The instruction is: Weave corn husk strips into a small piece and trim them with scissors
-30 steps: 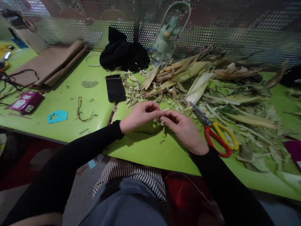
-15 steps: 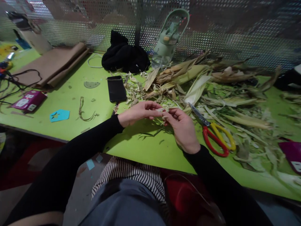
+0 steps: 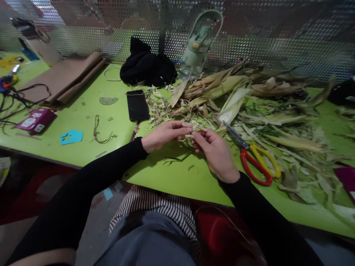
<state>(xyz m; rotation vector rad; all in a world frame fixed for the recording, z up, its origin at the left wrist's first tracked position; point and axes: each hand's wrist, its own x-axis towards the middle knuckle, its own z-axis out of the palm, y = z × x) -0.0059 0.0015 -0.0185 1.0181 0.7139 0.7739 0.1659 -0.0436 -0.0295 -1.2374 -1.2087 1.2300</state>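
My left hand [image 3: 168,133] and my right hand [image 3: 217,151] meet above the green table [image 3: 166,175], fingertips close together. Between them they pinch a small pale piece of corn husk [image 3: 190,139], its shape partly hidden by the fingers. Just to the right of my right hand lie scissors [image 3: 251,157] with one red and one yellow handle, blades pointing away from me. Beyond the hands spreads a heap of dried corn husks [image 3: 222,87], with torn shreds around it. A black phone [image 3: 138,105] lies beyond my left hand.
At the back stand a green water bottle [image 3: 195,51] and a bundled black cloth [image 3: 149,66], before a perforated metal screen [image 3: 111,37]. To the left are brown folded paper [image 3: 59,79], a purple box [image 3: 37,121], a blue paper cutout [image 3: 71,137], a protractor [image 3: 108,100] and a twisted cord [image 3: 97,135].
The pale husk piece now shows more below my fingertips, and my left fingers have shifted slightly. The whole view has moved a little; the things on the table stay in place.
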